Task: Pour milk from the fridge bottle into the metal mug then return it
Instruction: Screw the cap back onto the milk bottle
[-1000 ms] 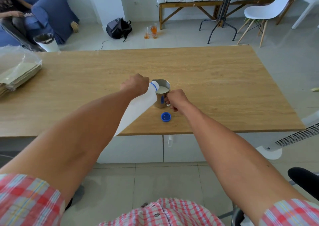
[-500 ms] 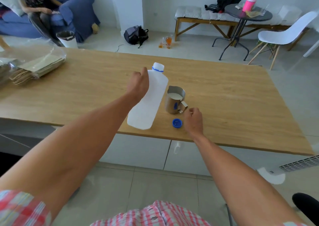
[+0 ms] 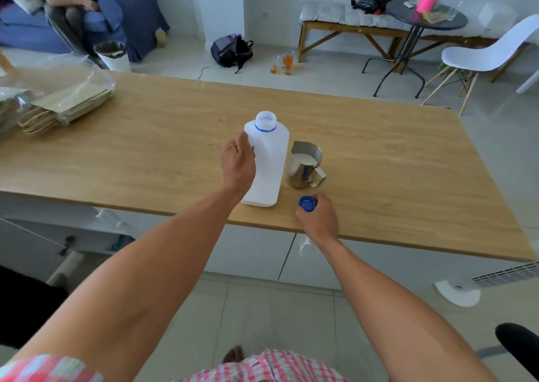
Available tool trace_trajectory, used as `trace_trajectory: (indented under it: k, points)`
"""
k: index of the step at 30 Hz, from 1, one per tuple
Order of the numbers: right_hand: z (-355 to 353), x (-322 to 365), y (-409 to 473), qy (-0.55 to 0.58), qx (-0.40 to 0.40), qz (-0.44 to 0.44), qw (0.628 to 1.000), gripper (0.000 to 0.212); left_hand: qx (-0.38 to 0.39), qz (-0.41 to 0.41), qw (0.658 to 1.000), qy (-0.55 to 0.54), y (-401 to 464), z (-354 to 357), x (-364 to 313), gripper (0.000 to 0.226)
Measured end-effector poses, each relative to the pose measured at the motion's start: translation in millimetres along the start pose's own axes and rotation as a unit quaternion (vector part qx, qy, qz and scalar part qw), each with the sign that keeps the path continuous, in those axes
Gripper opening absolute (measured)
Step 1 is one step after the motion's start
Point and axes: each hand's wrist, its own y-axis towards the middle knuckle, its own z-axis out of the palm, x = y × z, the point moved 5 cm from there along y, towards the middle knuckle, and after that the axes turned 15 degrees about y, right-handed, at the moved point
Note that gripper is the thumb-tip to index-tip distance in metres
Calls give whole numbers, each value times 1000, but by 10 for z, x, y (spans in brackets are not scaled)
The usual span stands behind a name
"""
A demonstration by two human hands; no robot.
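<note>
Milk bottle [image 3: 269, 160] standing upright on the wooden table [image 3: 408, 160] near its front edge, neck open w/ just the blue ring round it, body opaque white so the level inside can't be read. Right beside it, metal mug [image 3: 304, 164], white milk well up inside, handle pointing toward the camera side. Left hand [image 3: 237, 163] wrapped on the bottle's left shoulder, fingers closed round it. Right hand [image 3: 318, 218] down at the table edge, fingertips pinched on the blue cap [image 3: 307, 203]. Vs half a sec ago: bottle was tilted and held off the surface, now it's set down straight; cap lay loose on the wood w/ the right hand just next to it, now it's gripped. A sec ago the bottle was tipped over the mug, right hand at the handle. Count: 1 bottle, 1 mug, 1 cap, 2 hands. Far left, a stack of paper bags [image 3: 67, 104] under clear plastic.
</note>
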Motion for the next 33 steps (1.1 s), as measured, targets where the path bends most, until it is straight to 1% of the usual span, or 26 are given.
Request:
trace_trajectory:
  k: [1, 3, 6, 8, 10, 12, 14, 16, 17, 20, 21, 22, 24, 26, 30, 33]
  points:
    - [13, 51, -43, 49, 6, -5, 999, 24, 0, -2, 1000, -9, -3, -8, 27, 39]
    - [21, 247, -111, 113, 11, -46, 992, 25, -1, -5, 1000, -13, -7, -30, 75, 40]
    - [-62, 764, -138, 162, -17, -140, 977, 25, 2, -8, 1000, -5, -18, -40, 109, 44]
    - [-159, 1177, -77, 162, -44, -196, 966, 20, 0, -12, 1000, -4, -20, -41, 106, 46]
    - [-212, 1578, 17, 123, -26, -244, 961, 17, -1, -14, 1000, -5, -17, -39, 107, 48]
    - [-214, 1921, 91, 57, 26, -291, 955, 18, 2, -14, 1000, -6, -14, -43, 108, 52]
    - [-176, 2166, 141, -38, 91, -320, 942, 27, 9, -16, 1000, -4, -5, -47, 115, 53]
    - [-150, 2320, 202, -115, 151, -307, 932, 42, 12, -15, 1000, -1, 3, -53, 112, 53]
    - [-147, 2391, 224, -140, 174, -303, 926, 44, 14, -13, 1000, -3, 6, -51, 110, 53]
    - [-108, 2571, 259, -194, 231, -322, 897, 32, 20, -9, 1000, -7, 8, -51, 117, 51]
    - [-84, 2609, 265, -213, 250, -320, 888, 32, 22, -7, 1000, -7, 10, -50, 117, 50]
    - [-63, 2650, 272, -231, 267, -313, 881, 36, 24, -4, 1000, -5, 12, -52, 115, 50]
    - [-34, 2740, 290, -266, 293, -298, 869, 50, 24, -3, 1000, -6, 15, -59, 106, 50]
    - [14, 2849, 294, -305, 313, -298, 849, 56, 25, -5, 1000, -13, 18, -68, 102, 48]
    - [146, 2997, 268, -398, 335, -310, 796, 58, 23, 0, 1000, -15, 4, -64, 91, 48]
    - [193, 3051, 263, -425, 327, -293, 791, 56, 20, -2, 1000, -14, -1, -70, 76, 50]
